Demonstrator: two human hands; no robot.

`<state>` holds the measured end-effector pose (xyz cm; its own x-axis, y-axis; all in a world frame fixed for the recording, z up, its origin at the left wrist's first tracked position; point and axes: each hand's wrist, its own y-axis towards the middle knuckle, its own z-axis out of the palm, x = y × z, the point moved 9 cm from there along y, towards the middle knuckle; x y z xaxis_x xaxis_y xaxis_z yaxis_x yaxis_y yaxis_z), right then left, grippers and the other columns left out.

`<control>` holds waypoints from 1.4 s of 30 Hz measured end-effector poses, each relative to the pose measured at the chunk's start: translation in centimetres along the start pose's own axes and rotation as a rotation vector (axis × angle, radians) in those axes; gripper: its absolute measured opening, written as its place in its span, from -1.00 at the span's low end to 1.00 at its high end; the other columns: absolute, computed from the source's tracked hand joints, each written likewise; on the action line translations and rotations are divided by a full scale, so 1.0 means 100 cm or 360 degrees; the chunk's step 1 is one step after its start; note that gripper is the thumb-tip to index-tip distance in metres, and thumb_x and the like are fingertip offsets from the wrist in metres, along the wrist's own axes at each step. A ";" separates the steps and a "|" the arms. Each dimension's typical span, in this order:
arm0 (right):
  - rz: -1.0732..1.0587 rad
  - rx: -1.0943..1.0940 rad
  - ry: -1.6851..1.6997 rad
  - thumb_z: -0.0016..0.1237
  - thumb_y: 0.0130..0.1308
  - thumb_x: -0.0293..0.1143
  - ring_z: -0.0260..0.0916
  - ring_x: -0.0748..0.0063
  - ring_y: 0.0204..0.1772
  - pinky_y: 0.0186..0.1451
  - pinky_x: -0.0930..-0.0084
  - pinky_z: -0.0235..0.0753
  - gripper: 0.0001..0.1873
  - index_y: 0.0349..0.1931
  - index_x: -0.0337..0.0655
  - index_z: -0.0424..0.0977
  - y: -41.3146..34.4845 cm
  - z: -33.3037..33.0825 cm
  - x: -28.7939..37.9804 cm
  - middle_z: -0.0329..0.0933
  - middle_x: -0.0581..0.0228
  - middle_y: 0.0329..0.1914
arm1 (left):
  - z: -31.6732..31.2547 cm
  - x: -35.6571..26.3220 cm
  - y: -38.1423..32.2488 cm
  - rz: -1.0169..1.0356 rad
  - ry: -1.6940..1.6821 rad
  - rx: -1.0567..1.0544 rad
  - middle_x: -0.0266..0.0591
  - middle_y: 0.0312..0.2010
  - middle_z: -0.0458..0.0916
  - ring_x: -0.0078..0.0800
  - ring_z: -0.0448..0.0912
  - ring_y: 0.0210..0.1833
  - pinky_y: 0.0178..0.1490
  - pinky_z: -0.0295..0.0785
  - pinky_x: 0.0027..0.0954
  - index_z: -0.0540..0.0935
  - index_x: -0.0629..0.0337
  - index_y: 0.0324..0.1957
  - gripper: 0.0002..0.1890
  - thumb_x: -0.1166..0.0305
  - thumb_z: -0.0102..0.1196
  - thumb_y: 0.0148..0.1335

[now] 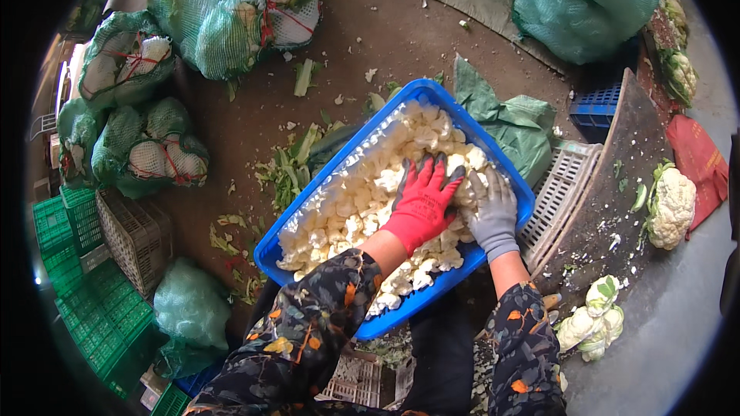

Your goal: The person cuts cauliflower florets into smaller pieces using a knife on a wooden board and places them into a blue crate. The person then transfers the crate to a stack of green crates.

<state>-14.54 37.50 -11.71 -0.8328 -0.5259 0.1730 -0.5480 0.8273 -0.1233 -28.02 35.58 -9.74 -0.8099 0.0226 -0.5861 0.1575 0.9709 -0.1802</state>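
A blue plastic crate [332,164] full of cut cauliflower florets [341,202] lies at a slant before me. My left hand [422,196], in a red glove with dark fingertips, rests on the florets with its fingers spread. Close beside it, near the crate's right wall, my right hand [491,208] in a grey glove lies over more florets, its fingers stretched out. Neither hand appears to grip anything; the florets beneath the palms are hidden. Some florets along the crate's left side look hazy and shiny.
Green mesh sacks of cauliflower [208,17] stand at upper left, above green plastic crates [98,306]. Cauliflower trimmings [289,167] litter the floor left of the blue crate. A dark board [607,202] on the right has a whole cauliflower head [670,208] at its edge.
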 end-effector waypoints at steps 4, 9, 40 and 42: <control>-0.0062 0.0467 0.0032 0.07 0.22 0.08 0.06 0.00 0.48 0.49 0.09 0.06 -0.28 0.40 0.37 0.16 -0.015 0.000 -0.004 0.10 0.07 0.48 | -0.043 -0.011 -0.057 0.0163 -0.0015 -0.0095 0.08 0.30 0.33 0.05 0.22 0.40 0.44 0.01 0.16 0.51 -0.01 0.17 -0.43 0.24 0.27 0.04; -0.0112 -0.0053 0.0086 -0.23 0.35 0.24 -0.10 0.02 0.57 0.53 -0.03 -0.09 -0.25 0.46 0.12 0.09 0.003 -0.020 0.009 -0.02 0.10 0.55 | -0.085 0.048 -0.142 -0.0465 0.0347 -0.0289 0.12 0.42 0.17 0.15 0.11 0.46 0.43 -0.01 0.17 0.45 -0.04 0.29 -0.33 0.20 0.29 0.08; -0.0777 0.0953 0.0104 -0.01 0.18 0.23 -0.38 0.13 0.65 0.55 -0.13 -0.40 -0.22 0.43 0.42 0.13 -0.054 0.069 0.220 -0.34 0.21 0.65 | -0.007 0.148 -0.285 -0.1528 0.0198 -0.0176 0.19 0.47 -0.01 0.26 -0.07 0.49 0.48 -0.26 0.25 0.17 0.09 0.45 -0.06 -0.24 0.05 0.14; -0.0833 0.0624 0.0038 0.01 0.18 0.20 -0.40 0.10 0.65 0.54 -0.13 -0.38 -0.22 0.43 0.43 0.13 -0.054 0.074 0.226 -0.30 0.19 0.64 | -0.003 0.151 -0.275 -0.1491 0.0304 -0.0280 0.17 0.48 -0.04 0.30 -0.09 0.48 0.47 -0.26 0.27 0.17 0.04 0.45 -0.07 -0.26 0.03 0.13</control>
<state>-30.96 19.73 -14.39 -0.4490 -0.8312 0.3280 -0.8720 0.3276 -0.3637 -44.80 9.31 -13.40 -0.6446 -0.7543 -0.1243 -0.6718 0.6365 -0.3787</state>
